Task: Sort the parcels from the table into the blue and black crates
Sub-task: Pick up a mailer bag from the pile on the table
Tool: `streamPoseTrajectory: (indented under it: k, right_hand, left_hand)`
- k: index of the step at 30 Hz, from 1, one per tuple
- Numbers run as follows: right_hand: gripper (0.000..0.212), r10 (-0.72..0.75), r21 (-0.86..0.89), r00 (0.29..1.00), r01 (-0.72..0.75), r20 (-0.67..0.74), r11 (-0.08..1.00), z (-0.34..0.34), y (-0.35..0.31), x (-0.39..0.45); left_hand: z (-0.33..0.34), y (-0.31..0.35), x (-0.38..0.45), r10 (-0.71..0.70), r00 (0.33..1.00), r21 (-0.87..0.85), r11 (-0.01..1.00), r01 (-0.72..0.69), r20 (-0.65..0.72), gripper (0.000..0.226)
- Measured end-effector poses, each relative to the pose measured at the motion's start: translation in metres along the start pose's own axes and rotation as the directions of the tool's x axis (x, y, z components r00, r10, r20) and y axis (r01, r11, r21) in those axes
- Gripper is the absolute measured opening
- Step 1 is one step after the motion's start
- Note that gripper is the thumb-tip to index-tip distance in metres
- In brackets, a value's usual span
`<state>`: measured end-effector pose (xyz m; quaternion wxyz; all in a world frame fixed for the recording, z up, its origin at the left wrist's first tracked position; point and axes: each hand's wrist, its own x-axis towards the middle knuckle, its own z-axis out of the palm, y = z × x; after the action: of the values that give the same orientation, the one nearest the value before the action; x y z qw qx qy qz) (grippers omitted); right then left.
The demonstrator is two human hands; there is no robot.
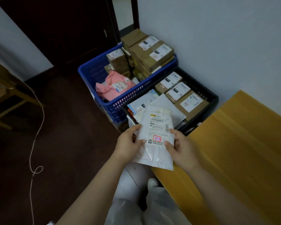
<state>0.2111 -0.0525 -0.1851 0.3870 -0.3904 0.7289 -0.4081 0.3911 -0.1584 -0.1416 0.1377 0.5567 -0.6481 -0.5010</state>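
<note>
White plastic parcel [154, 137], printed label with red stamp facing up. Left hand [128, 143] and right hand [179, 146] pinch its side edges, thumbs on top, near the black crate [212, 99].

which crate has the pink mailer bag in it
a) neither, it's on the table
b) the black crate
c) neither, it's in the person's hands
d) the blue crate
d) The pink mailer bag lies inside the blue crate, at its near end beside the stacked cardboard boxes; the hands hold a white parcel instead.
</note>
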Motion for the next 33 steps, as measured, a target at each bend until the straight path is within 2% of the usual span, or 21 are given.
streamPoseTrajectory:
  k: [3, 8, 15, 21, 27, 33]
  right_hand:
    - [0.050, 0.029, -0.025, 0.999, -0.030, -0.021, 0.999, 0.008, -0.007, 0.027]
    - [0.051, 0.057, -0.058, 0.996, -0.061, -0.067, 0.996, 0.023, -0.022, 0.071]
    - [0.051, 0.082, -0.077, 0.989, -0.092, -0.125, 0.993, 0.070, -0.057, 0.140]
    - [0.047, 0.191, -0.056, 0.954, -0.209, -0.230, 0.976, 0.151, -0.100, 0.204]
    - [0.059, 0.213, -0.052, 0.955, -0.228, -0.204, 0.972, 0.241, -0.162, 0.268]
    - [0.068, 0.332, -0.136, 0.925, -0.358, -0.184, 0.924, 0.255, -0.174, 0.291]
  left_hand:
    - [-0.012, 0.009, 0.026, -0.027, 0.999, 0.033, 0.999, 0.026, 0.024, 0.056]
    - [-0.035, 0.023, 0.081, 0.014, 0.999, 0.090, 0.996, -0.018, 0.043, 0.052]
    - [-0.089, 0.011, 0.158, 0.020, 0.995, 0.100, 0.995, -0.029, 0.097, 0.052]
    - [-0.169, -0.007, 0.244, 0.061, 0.972, 0.164, 0.981, -0.100, 0.226, 0.052]
    - [-0.268, -0.020, 0.332, 0.051, 0.955, 0.269, 0.954, -0.133, 0.292, 0.052]
    - [-0.275, -0.019, 0.380, 0.066, 0.885, 0.241, 0.950, -0.197, 0.461, 0.052]
